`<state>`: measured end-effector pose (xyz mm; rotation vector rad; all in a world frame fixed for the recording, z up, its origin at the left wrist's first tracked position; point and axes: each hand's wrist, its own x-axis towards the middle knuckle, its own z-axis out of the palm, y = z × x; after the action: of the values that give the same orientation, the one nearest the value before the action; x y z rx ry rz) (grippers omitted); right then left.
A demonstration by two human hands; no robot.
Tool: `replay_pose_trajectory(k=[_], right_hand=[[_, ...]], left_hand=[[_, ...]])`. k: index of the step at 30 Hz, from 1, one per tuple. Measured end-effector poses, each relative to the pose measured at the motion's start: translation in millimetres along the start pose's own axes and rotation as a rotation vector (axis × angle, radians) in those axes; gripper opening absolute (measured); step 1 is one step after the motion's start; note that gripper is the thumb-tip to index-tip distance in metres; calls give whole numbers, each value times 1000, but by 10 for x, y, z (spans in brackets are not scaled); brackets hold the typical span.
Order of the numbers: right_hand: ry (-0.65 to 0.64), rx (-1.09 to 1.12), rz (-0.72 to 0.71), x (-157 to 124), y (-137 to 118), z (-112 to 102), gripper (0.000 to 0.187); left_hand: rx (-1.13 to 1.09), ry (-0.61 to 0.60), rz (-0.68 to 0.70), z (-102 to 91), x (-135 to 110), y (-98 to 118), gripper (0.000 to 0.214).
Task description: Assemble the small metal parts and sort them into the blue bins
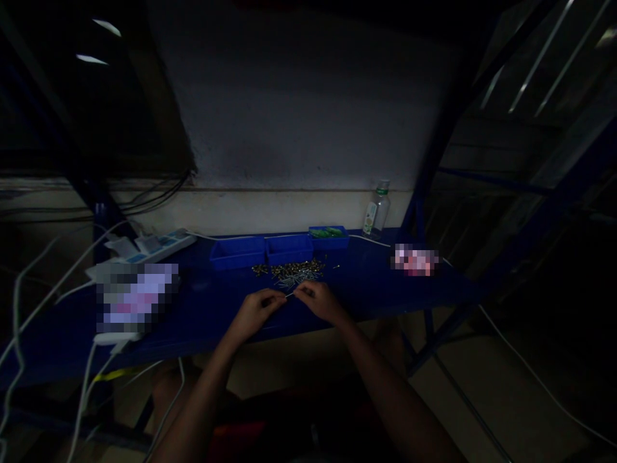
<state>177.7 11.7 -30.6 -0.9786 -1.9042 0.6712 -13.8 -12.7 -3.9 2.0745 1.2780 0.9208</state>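
Between my two hands runs a thin silvery pin (290,294), too small to make out in detail. My left hand (260,310) pinches one end of it. The other end is in the fingertips of my right hand (319,299), which are also closed. Just beyond my fingers lies a loose pile of silvery pins (296,278). Behind it spreads a heap of small brass-coloured metal parts (301,269), with a smaller cluster of similar parts (260,270) to the left.
Along the back of the blue table (212,308) stand a blue bin (238,252), a second blue bin (289,249) and a third bin (329,242) with green pieces. A clear bottle (378,212) stands right; a power strip (159,247) and white cables lie left.
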Motion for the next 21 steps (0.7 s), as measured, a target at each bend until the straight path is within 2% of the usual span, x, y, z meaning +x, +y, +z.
replay_pose_trajectory(k=[4, 7, 10, 18, 21], right_hand=[[-40, 1, -30, -6, -17, -4, 21], [-118, -48, -50, -13, -22, 3, 19], [-187, -114, -76, -14, -19, 13, 17], [-231, -225, -165, -10, -30, 4, 16], [-233, -231, -182, -15, -26, 5, 17]], left_hand=[[-33, 31, -31, -17, -12, 13, 31], [-86, 53, -31, -30, -17, -8, 33], [-136, 16, -16, -40, -18, -30, 33], [-97, -74, 65, -33, -24, -4, 29], [-113, -70, 44, -12, -22, -29, 31]])
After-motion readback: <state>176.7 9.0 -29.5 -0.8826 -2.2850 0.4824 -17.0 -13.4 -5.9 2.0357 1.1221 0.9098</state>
